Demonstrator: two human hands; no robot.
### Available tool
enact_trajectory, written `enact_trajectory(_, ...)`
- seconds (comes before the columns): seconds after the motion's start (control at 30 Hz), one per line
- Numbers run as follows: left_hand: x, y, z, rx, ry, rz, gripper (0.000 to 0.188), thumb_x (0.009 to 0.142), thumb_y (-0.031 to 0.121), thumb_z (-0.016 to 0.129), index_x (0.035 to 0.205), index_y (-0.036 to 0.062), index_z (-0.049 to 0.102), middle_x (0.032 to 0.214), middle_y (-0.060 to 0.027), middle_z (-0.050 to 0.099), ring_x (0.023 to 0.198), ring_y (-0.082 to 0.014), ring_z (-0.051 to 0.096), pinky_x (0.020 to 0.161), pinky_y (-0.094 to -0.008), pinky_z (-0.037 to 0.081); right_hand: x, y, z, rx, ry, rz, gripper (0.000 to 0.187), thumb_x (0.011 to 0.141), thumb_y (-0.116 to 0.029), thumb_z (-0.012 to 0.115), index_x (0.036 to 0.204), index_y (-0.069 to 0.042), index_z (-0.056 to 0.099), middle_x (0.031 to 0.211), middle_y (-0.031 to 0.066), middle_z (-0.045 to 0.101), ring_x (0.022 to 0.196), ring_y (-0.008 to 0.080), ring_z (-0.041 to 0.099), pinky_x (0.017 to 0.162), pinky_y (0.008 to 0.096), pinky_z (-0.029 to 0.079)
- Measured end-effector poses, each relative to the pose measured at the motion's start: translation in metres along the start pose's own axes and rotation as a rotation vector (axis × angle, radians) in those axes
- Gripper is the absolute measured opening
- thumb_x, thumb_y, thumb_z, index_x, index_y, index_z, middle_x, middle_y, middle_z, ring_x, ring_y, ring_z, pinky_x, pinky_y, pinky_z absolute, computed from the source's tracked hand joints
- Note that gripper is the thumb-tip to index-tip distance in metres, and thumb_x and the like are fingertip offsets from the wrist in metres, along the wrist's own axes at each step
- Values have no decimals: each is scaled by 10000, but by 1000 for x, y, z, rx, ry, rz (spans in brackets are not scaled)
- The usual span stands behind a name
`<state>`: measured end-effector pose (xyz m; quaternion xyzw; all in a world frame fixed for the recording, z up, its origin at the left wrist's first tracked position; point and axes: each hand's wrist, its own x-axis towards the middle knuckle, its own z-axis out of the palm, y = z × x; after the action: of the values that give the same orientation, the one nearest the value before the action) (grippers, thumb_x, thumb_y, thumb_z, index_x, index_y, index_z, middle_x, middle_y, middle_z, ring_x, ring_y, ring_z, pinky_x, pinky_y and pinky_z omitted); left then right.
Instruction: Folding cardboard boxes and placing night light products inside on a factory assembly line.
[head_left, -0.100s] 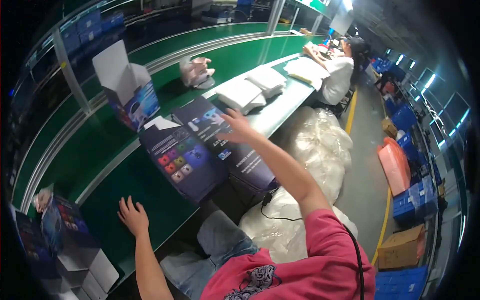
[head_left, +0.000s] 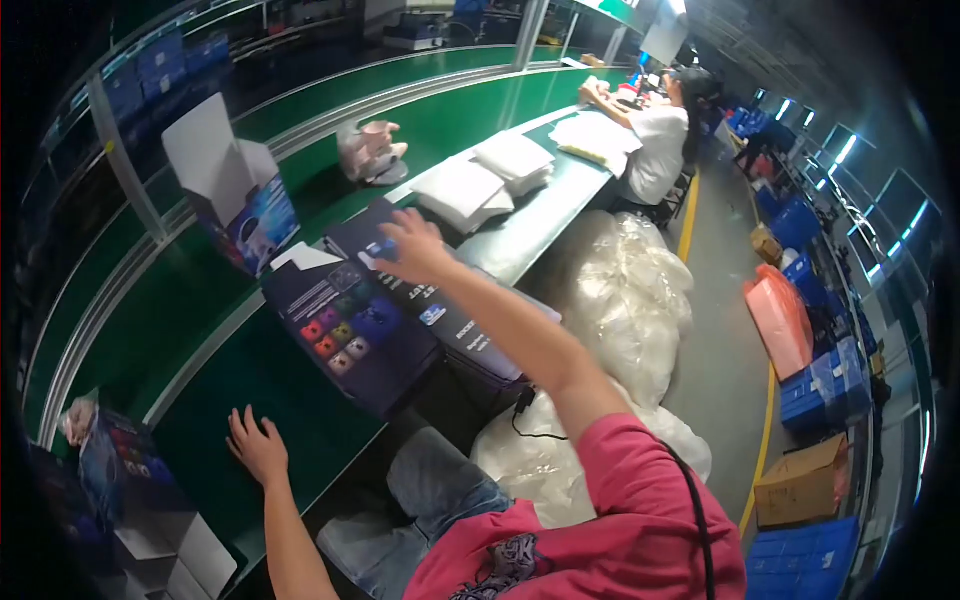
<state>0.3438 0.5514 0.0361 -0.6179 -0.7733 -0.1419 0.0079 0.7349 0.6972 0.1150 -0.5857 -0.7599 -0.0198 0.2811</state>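
Observation:
My left hand (head_left: 258, 448) rests on the dark green worktop (head_left: 222, 385), its fingers spread and nothing in them. My right hand (head_left: 412, 248) reaches over a dark printed carton (head_left: 357, 236), fingers apart; whether they touch it I cannot tell. Beside that carton, on its left, lies another dark carton (head_left: 350, 330) with rows of coloured pictures and a white flap at its far end. My right forearm covers part of the carton under it.
An open-topped carton (head_left: 232, 205) stands on the far left. White padded packs (head_left: 462, 190) lie beyond my right hand. A bagged pink item (head_left: 372, 152) sits behind. More cartons (head_left: 140, 470) are at lower left. Large clear plastic bags (head_left: 625, 300) fill the right side. A co-worker (head_left: 655, 150) sits farther along.
My right hand has moved left across the dark carton. The whole view has shifted slightly. My left hand stays on the worktop.

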Motion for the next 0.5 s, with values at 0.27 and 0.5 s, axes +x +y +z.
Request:
enact_trajectory(0.27, 8, -1, 6, 8, 6, -27, 368, 950, 259, 466, 1290, 124, 500, 1430, -112, 361, 1362, -254, 296, 1138, -480, 168, 0, -38, 59, 3, -65, 170, 628, 842, -524, 519, 1303, -98, 486, 1416, 172, 371, 1354, 334, 274, 1093, 552, 158)
enact_trajectory(0.5, 5, -8, 13, -71, 39, 0, 324, 943, 238, 481, 1235, 117, 552, 1415, -98, 396, 1356, -250, 309, 1144, -477, 152, 0, -38, 53, -3, -37, 210, 582, 835, -502, 537, 1249, -94, 534, 1386, 155, 416, 1346, 319, 292, 1098, 517, 179)
